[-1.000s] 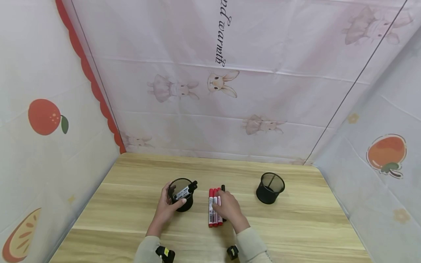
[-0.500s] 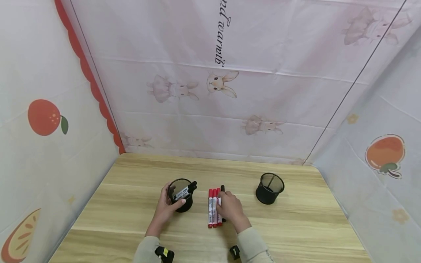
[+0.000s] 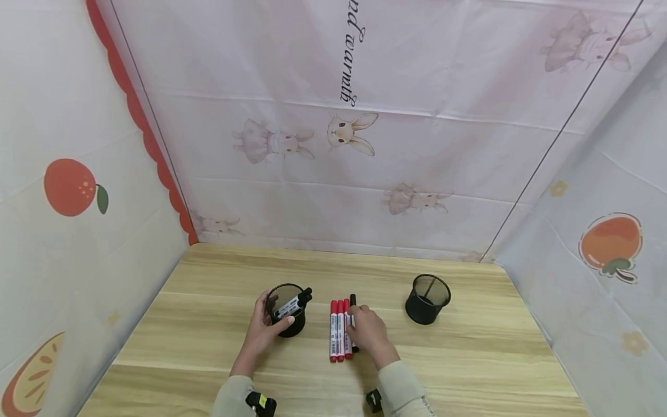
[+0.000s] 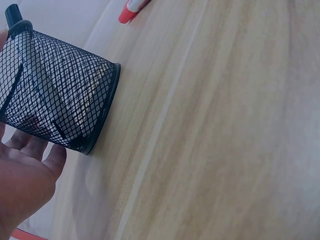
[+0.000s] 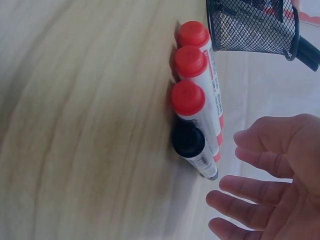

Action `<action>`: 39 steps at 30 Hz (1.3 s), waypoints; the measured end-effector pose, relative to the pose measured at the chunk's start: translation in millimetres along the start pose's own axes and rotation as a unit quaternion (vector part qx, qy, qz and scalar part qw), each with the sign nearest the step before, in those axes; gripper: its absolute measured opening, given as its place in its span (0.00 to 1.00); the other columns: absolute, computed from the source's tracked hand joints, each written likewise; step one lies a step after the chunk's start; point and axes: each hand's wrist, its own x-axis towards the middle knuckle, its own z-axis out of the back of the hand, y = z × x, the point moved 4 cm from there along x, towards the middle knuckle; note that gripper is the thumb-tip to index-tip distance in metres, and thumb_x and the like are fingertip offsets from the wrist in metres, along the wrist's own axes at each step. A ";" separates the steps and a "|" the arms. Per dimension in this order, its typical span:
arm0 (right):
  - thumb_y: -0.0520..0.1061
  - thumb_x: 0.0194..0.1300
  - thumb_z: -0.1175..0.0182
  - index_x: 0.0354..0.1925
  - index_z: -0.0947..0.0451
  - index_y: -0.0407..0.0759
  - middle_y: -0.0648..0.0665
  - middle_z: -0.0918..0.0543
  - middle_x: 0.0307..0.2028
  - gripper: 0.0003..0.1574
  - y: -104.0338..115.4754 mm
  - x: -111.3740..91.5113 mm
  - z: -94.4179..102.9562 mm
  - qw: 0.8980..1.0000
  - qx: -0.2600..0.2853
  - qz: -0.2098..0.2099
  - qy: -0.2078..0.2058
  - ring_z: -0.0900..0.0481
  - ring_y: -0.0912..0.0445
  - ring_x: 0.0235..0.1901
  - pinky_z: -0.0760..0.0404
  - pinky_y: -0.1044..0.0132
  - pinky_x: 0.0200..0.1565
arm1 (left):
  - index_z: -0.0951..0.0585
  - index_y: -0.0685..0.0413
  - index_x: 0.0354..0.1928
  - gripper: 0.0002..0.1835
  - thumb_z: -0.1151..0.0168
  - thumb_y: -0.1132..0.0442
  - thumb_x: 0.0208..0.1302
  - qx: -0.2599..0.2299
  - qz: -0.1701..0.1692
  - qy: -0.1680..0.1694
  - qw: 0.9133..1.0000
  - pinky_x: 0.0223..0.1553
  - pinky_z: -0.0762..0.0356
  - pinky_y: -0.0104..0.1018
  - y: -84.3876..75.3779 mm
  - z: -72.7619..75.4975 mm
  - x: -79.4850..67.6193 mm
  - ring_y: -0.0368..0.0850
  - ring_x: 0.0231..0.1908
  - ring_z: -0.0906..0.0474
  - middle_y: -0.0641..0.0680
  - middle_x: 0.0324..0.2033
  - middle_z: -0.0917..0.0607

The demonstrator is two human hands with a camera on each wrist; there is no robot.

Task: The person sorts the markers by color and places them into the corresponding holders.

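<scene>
My left hand (image 3: 260,333) grips a black mesh pen cup (image 3: 294,326) around its side, thumb in front and fingers behind. Black-capped markers (image 3: 304,296) lean inside that cup and stick out over its right rim. Three red-capped markers (image 3: 334,333) lie side by side on the table, with one black marker (image 5: 202,162) along their right side. Over the black marker is my right hand (image 3: 371,335). In the right wrist view its fingers are spread and loosely bent beside the marker, with a visible gap and nothing between them.
A second black mesh pen cup (image 3: 424,307) stands upright at the right of the wooden table (image 3: 469,359). Printed cloth walls (image 3: 312,214) enclose the table at the back and on both sides.
My right hand has shifted slightly right, off the red markers and toward the black one. The left hand and its pen cup have stayed in place.
</scene>
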 end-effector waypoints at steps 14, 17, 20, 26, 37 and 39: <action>0.38 0.54 0.36 0.45 0.22 0.36 0.40 0.23 0.37 0.18 -7.4 0.9 -6.3 1.000 0.001 -0.009 0.010 0.24 0.51 0.32 0.22 0.56 0.34 | 0.48 0.52 0.69 0.46 0.31 0.65 0.54 -0.010 0.011 0.019 1.000 0.65 0.58 0.54 -20.8 -3.5 -7.7 0.58 0.66 0.51 0.65 0.66 0.44; 0.38 0.54 0.36 0.45 0.22 0.36 0.41 0.23 0.36 0.18 -8.7 1.4 -7.4 1.000 0.002 -0.010 0.011 0.26 0.52 0.31 0.22 0.56 0.33 | 0.49 0.52 0.69 0.45 0.31 0.66 0.54 -0.004 0.016 0.019 1.000 0.64 0.57 0.54 -27.6 -4.8 -10.5 0.59 0.66 0.51 0.66 0.66 0.44; 0.38 0.54 0.36 0.44 0.21 0.37 0.42 0.23 0.34 0.17 -9.5 2.5 -8.5 1.000 0.001 -0.013 0.011 0.26 0.53 0.30 0.23 0.57 0.32 | 0.49 0.51 0.69 0.45 0.32 0.66 0.54 -0.002 0.020 0.017 1.000 0.65 0.58 0.53 -28.4 -4.8 -10.1 0.58 0.67 0.51 0.65 0.66 0.44; 0.37 0.54 0.37 0.40 0.20 0.36 0.44 0.25 0.31 0.13 -10.7 6.2 -9.9 0.999 0.008 -0.025 0.018 0.28 0.54 0.29 0.24 0.59 0.31 | 0.48 0.49 0.69 0.44 0.32 0.67 0.55 -0.001 0.020 0.016 1.000 0.65 0.58 0.53 -30.0 -4.6 -10.0 0.57 0.67 0.51 0.65 0.66 0.44; 0.34 0.52 0.36 0.27 0.19 0.34 0.45 0.29 0.25 0.02 -14.1 10.8 -11.0 0.999 0.004 -0.027 -0.030 0.30 0.54 0.26 0.25 0.61 0.30 | 0.49 0.51 0.69 0.46 0.31 0.66 0.53 -0.011 0.022 0.019 1.000 0.65 0.58 0.54 -27.1 -3.1 -8.7 0.59 0.66 0.51 0.65 0.66 0.44; 0.34 0.53 0.36 0.28 0.19 0.33 0.45 0.29 0.24 0.02 -14.7 11.2 -11.6 0.999 0.002 -0.028 -0.034 0.29 0.54 0.26 0.24 0.61 0.30 | 0.48 0.49 0.69 0.46 0.30 0.65 0.53 -0.012 0.022 0.016 1.000 0.65 0.58 0.54 -22.1 -2.0 -6.9 0.59 0.66 0.51 0.64 0.66 0.43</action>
